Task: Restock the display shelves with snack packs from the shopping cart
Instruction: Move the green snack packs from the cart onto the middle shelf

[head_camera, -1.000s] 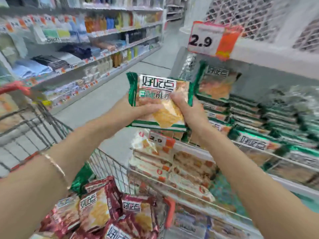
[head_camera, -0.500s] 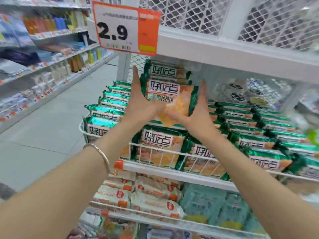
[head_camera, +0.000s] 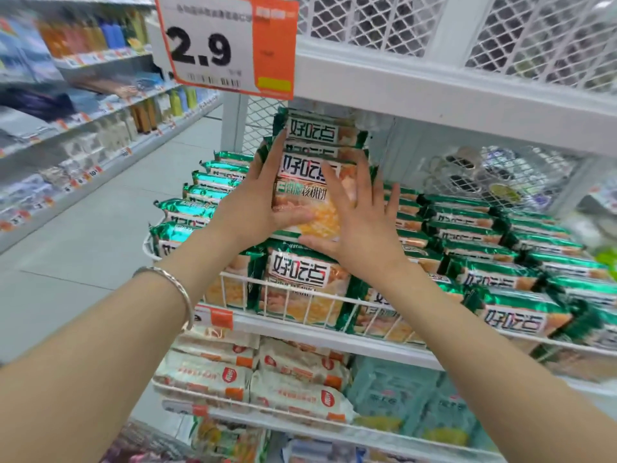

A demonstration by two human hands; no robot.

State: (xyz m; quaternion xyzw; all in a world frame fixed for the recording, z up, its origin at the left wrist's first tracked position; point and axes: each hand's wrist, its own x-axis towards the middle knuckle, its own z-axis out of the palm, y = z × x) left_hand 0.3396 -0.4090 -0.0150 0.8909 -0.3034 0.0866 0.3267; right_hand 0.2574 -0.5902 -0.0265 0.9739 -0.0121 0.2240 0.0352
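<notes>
A green-edged snack pack (head_camera: 302, 195) with an orange biscuit picture stands on top of a pile of the same packs on the wire-fronted display shelf (head_camera: 293, 294). My left hand (head_camera: 257, 198) lies against its left edge, fingers straight up and thumb across the front. My right hand (head_camera: 364, 222) rests flat on its right half with fingers spread and the thumb under the bottom edge. Two more packs (head_camera: 320, 132) stand upright behind it. Rows of the same green packs (head_camera: 484, 248) fill the shelf to the right and left.
An orange-and-white price sign (head_camera: 227, 45) reading 2.9 hangs from the shelf above. White packs (head_camera: 283, 392) and pale green packs (head_camera: 410, 406) fill the lower shelf. A wire corner of the shopping cart (head_camera: 143, 442) shows at the bottom left. The aisle floor (head_camera: 83, 245) and another shelving run (head_camera: 66, 111) lie to the left.
I carried the green pack from above the cart up onto the pile on the shelf. Both hands, which gripped it a second ago, now lie flat against it with fingers straightened.
</notes>
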